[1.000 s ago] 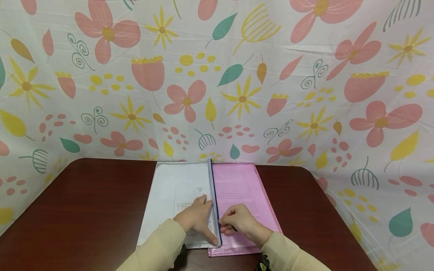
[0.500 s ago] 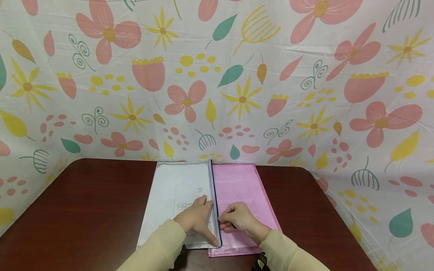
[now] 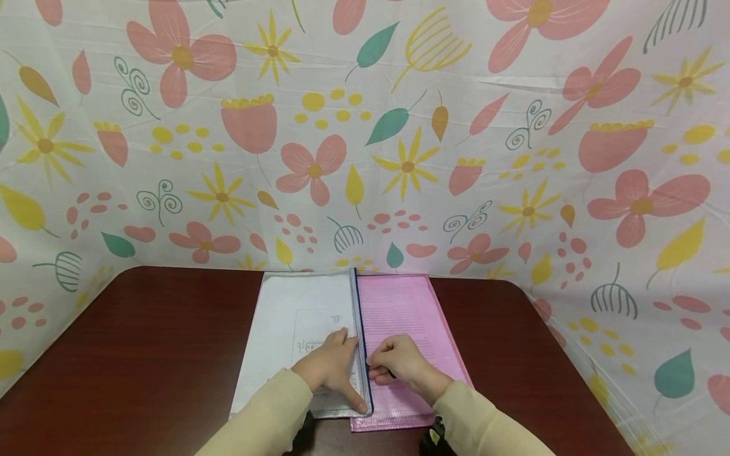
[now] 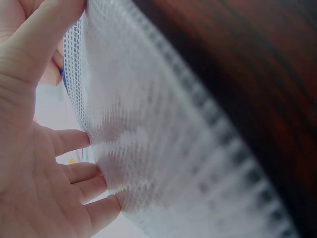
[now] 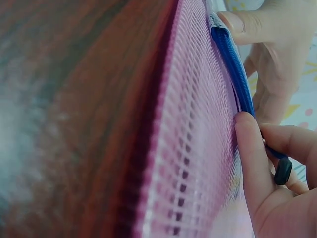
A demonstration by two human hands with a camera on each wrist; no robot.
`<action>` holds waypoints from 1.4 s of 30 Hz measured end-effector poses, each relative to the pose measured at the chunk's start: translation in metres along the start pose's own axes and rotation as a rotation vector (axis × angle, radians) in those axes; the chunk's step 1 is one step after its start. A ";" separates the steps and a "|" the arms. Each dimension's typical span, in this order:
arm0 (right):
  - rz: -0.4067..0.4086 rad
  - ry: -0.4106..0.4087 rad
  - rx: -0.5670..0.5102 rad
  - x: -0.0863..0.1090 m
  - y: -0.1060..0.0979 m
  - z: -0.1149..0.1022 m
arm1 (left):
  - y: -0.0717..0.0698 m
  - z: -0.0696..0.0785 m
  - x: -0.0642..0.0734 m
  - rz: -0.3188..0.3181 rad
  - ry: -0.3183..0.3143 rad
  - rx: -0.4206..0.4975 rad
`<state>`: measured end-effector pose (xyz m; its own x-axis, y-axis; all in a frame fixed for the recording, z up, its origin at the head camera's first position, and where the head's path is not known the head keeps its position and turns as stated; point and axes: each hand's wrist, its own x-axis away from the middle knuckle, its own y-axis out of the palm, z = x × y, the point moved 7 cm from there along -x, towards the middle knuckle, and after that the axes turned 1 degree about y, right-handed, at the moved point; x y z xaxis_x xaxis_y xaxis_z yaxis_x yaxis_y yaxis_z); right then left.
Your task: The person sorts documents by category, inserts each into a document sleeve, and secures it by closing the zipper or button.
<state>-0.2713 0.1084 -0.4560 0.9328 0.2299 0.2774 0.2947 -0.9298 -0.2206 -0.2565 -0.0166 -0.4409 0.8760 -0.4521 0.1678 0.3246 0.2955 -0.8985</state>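
A clear mesh zipper pouch [image 3: 274,316] with white paper inside lies over the left part of a pink mesh pouch [image 3: 396,304]. Along its right edge runs a dark blue zipper [image 5: 233,59]. My left hand [image 3: 331,364] presses on the white pouch, fingers spread, thumb near the zipper's near end. In the left wrist view its fingertips [image 4: 106,208] touch the mesh. With thumb and fingers, my right hand [image 3: 405,364] pinches the zipper pull at the blue edge, partway up from the near corner; its dark tab [image 5: 283,171] sticks out between the fingers in the right wrist view.
Both pouches lie on a dark red-brown wooden table [image 3: 142,354], their far ends close to a floral curtain [image 3: 365,158] behind it. Printed text shows through the pink pouch. Dark wrist gear [image 3: 436,437] sits below the right sleeve.
My right hand has slid slightly away from me along the blue zipper, still pinching the pull. The left hand and both pouches have stayed in place.
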 end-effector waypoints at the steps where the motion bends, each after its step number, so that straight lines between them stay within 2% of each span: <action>1: 0.003 0.002 -0.002 -0.001 0.000 0.000 | 0.000 0.000 0.000 0.001 0.001 -0.001; 36: 0.087 0.026 -0.025 -0.022 -0.005 -0.004 | 0.004 -0.002 -0.002 -0.012 0.007 -0.007; 42: 0.095 0.002 -0.025 -0.022 -0.005 -0.008 | 0.006 -0.003 -0.004 -0.009 0.015 -0.012</action>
<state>-0.2952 0.1054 -0.4537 0.9559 0.1400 0.2581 0.1997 -0.9543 -0.2222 -0.2589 -0.0160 -0.4484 0.8676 -0.4673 0.1701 0.3284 0.2814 -0.9017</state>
